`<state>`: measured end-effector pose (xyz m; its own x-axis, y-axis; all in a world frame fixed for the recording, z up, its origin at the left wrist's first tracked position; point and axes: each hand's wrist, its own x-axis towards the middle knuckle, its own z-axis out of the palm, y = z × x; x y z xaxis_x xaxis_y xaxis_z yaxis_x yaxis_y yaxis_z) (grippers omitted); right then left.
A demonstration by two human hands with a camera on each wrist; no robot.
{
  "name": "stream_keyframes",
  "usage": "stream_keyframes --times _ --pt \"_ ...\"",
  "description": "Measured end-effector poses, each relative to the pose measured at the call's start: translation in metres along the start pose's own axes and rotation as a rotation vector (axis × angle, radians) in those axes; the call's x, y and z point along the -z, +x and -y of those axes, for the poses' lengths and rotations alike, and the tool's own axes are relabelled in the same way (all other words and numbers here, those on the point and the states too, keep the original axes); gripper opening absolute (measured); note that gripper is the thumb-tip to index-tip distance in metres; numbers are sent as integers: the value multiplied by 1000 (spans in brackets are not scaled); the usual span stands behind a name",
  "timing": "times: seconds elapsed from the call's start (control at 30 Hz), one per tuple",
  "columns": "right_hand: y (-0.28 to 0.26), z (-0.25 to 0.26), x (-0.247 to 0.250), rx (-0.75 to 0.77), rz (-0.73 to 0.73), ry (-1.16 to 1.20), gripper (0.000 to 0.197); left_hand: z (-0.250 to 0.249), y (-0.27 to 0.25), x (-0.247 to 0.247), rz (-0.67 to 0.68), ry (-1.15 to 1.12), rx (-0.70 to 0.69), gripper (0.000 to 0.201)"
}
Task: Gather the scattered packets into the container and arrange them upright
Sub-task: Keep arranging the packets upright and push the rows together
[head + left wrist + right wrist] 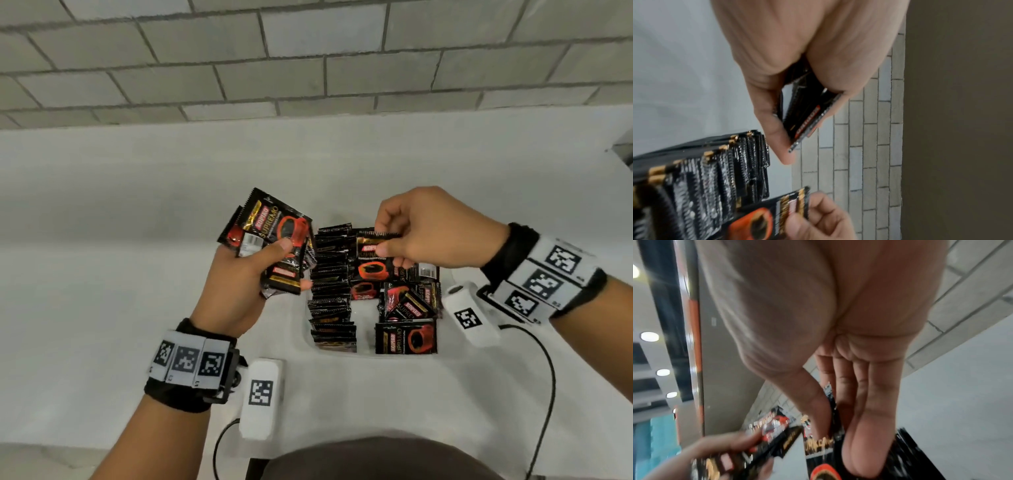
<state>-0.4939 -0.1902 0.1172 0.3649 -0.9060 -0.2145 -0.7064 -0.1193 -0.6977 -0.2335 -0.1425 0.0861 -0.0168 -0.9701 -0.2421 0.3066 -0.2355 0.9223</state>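
Over container point(342, 353), centre of table point(102, 240): right hand point(435, 233) pinches single packet point(373, 253), likely slotting it upright beside standing row point(330, 287). Left hand point(239, 284) clamps spare stack point(274, 246) as supply. Loose packets point(407, 318) lie flat on right.

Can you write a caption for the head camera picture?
Left hand grips a bunch of packets; right hand pinches one packet over the container.

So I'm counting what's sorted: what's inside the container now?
The container holds a row of upright packets on its left and loose flat packets on its right. Its floor beneath them is hidden.
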Motion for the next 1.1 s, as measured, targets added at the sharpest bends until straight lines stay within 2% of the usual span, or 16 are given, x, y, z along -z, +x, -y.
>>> stream_keyframes --times 0.1,0.27,0.43,0.63,0.83,0.97,1.1 --pt "6 -9 -14 1 95 -130 12 -2 1 3 -13 -11 3 38" --pt "18 -17 -29 45 18 -199 15 4 -2 0 19 8 26 38" --pt "24 -14 -17 71 3 -115 23 8 -4 1 28 20 37 35" --pt "23 -19 -32 93 70 -393 22 7 -3 0 31 27 35 34" --pt "24 -19 -37 61 -5 -490 33 8 -3 -3 46 35 45 36" --pt "21 -12 -26 27 20 -396 48 6 -4 -4 73 49 63 39" --pt "13 5 -12 123 -115 -51 34 5 -8 -9 234 156 136 37"
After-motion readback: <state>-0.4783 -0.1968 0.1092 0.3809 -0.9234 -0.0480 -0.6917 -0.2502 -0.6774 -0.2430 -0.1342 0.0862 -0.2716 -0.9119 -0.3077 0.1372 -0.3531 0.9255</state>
